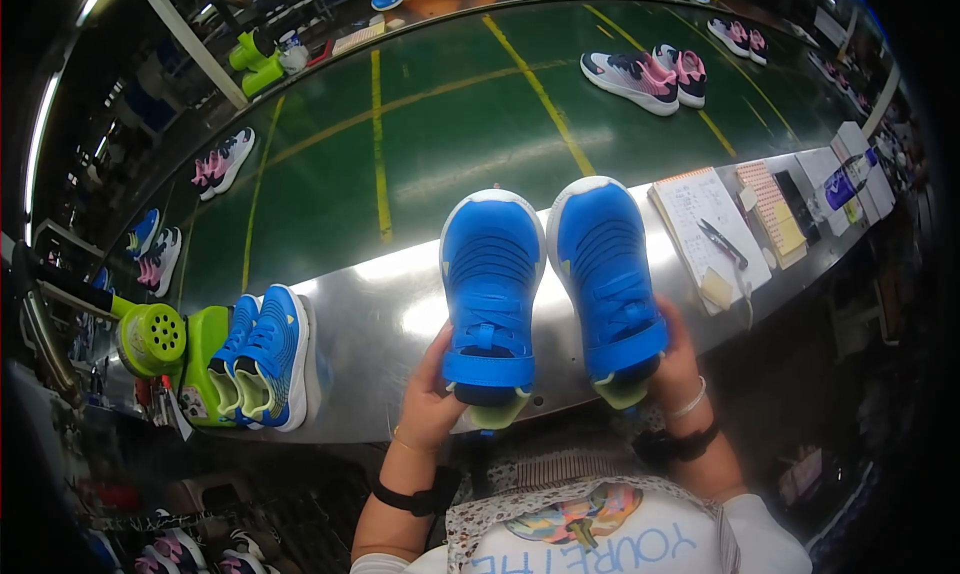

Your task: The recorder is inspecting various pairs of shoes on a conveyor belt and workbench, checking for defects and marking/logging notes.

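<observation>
A pair of blue sneakers with white soles is held up side by side over the metal table edge, toes pointing away from me. My left hand (433,399) is closed around the heel of the left sneaker (492,284); its fingers are partly hidden behind the shoe. My right hand (680,364) grips the right sneaker (604,274) by its heel side, the fingers mostly out of sight. Each shoe has a blue strap across the ankle and a pale green lining. A small gap separates the two toes.
Another pair of blue sneakers (265,359) stands left, beside a lime-green tool (160,339). Beyond the metal ledge (380,314) runs a green conveyor belt (440,114) with yellow lines, carrying pink-and-white sneakers (640,79). At right lie a notebook (690,209), a pen (722,242) and a purple-labelled bottle (848,182).
</observation>
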`<move>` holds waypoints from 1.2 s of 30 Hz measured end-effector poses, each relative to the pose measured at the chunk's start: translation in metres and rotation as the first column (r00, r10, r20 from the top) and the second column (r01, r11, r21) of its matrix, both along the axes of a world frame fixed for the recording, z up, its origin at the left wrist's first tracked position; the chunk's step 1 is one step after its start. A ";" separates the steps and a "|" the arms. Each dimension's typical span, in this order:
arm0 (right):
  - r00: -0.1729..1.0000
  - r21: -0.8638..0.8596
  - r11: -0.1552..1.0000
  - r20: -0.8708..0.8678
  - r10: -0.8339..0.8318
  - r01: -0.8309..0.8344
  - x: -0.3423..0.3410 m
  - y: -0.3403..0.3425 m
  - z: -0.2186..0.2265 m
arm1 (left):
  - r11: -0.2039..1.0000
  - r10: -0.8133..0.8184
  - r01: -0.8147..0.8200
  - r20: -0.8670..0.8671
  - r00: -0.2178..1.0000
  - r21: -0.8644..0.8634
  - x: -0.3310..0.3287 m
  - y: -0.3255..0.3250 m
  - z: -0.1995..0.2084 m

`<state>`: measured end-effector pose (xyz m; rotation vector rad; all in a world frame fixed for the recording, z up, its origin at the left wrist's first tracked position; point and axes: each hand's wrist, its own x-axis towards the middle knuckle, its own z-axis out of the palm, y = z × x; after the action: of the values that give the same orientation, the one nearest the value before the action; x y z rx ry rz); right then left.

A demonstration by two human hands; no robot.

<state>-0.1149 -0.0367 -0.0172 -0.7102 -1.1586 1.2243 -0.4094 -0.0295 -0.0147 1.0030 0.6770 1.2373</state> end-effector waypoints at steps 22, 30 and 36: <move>0.831 0.363 0.915 0.443 -0.336 0.176 -0.011 -0.001 0.021 | 0.810 0.396 -0.073 -0.452 0.799 0.582 0.003 0.006 0.009; 0.667 0.421 0.883 0.600 -0.442 0.208 -0.012 -0.004 0.042 | 0.772 0.550 -0.089 -0.591 0.590 0.630 0.001 0.002 0.022; 0.564 0.440 0.862 0.657 -0.501 0.252 -0.019 -0.010 0.050 | 0.777 0.587 -0.063 -0.685 0.431 0.627 0.005 -0.004 0.036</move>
<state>-0.1342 -0.0467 0.0329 -1.2285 -1.7115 0.3110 -0.4045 -0.0332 0.0210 2.1162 1.4500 1.2371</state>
